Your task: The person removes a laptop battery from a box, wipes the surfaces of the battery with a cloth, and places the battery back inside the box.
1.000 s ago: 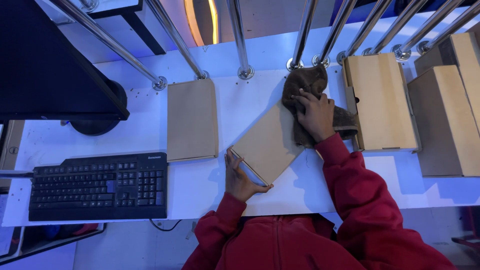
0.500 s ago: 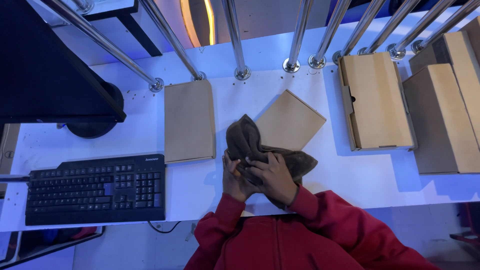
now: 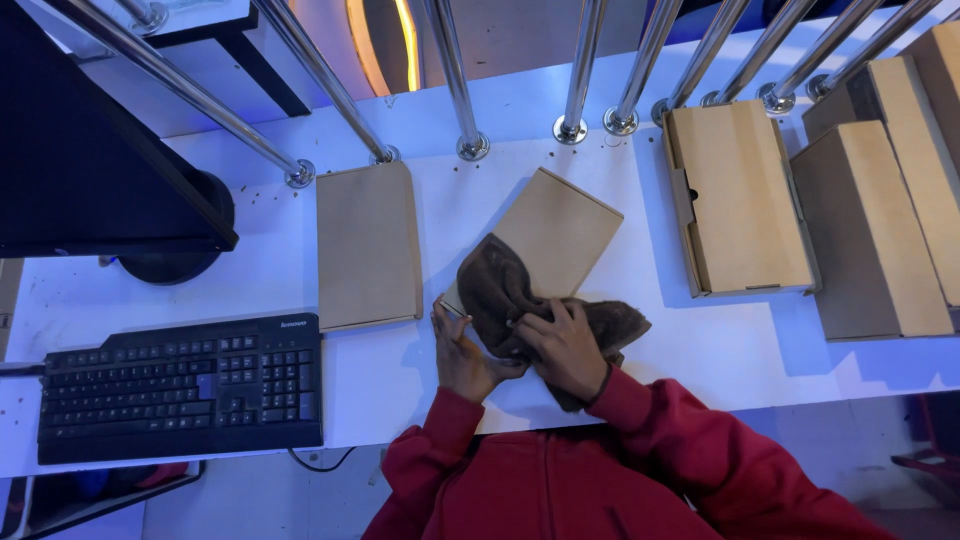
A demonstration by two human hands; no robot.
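While left hand (image 3: pixel 462 352) steadies box (image 3: pixel 560 228), right hand (image 3: pixel 566 345) grips cloth (image 3: pixel 500 290) atop it.

The brown cloth (image 3: pixel 520 300) is soft and crumpled, and it lies bunched on the near corner of the flat tan box (image 3: pixel 550 235). This box is closed and lies turned at an angle on the white table, just right of another flat tan box (image 3: pixel 367 245).
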